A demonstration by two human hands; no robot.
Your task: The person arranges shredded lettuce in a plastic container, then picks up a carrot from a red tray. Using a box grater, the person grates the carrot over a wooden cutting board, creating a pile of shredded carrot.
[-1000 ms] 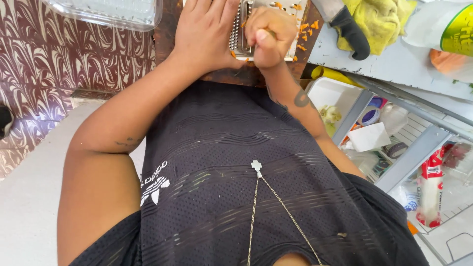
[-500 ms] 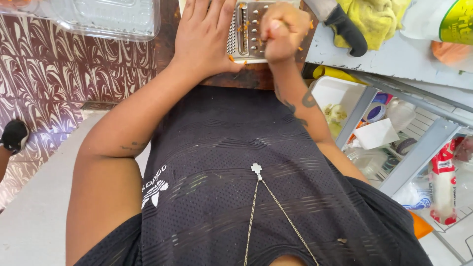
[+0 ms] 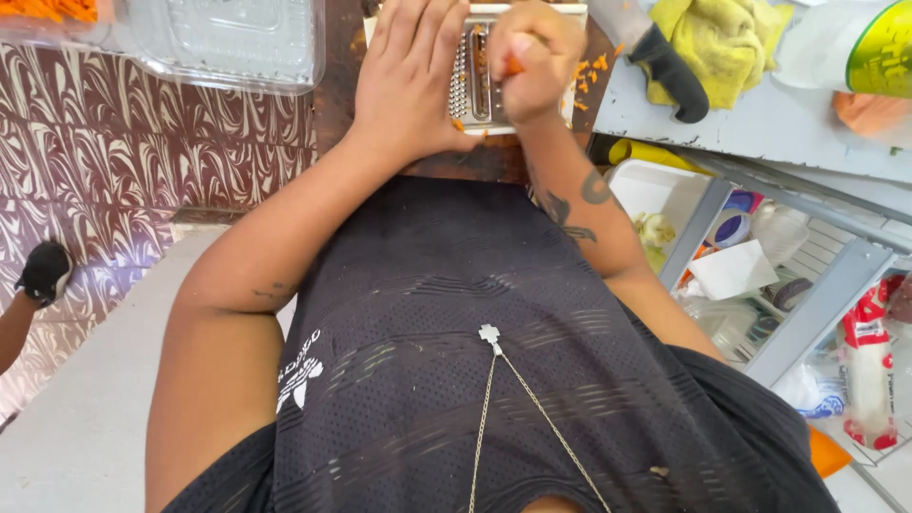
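Left hand: the left hand [image 3: 410,81] lies flat with fingers spread and straight, pressing on the left part of the metal grater [image 3: 472,78]; it steadies the grater by pressure, not by a closed grasp.
Right hand: the right hand [image 3: 534,57] is curled into a tight fist around a small orange piece of carrot [image 3: 514,66], of which only the tip shows between the fingers, held against the grater's face.
Grater: flat, silvery, with rows of small holes; it lies on a dark wooden board [image 3: 475,157] at the counter edge, between the two hands and partly covered by both.
Carrot shreds: small orange shreds [image 3: 587,76] lie scattered just to the right of the grater, and a few sit at the lower edge of it near the left palm.
Knife: a knife with a black handle [image 3: 670,71] lies to the right of the right hand, close to it but apart, on the pale counter [image 3: 760,128].
Cloth: a crumpled yellow cloth [image 3: 727,43] lies just beyond the knife handle, touching it.
Container: a clear plastic container [image 3: 223,43] sits to the left of the left hand, well apart, with orange shreds in its far left corner.
Shelves: below the counter on the right, open metal shelves [image 3: 807,313] hold tubs, packets and a red and white bottle.
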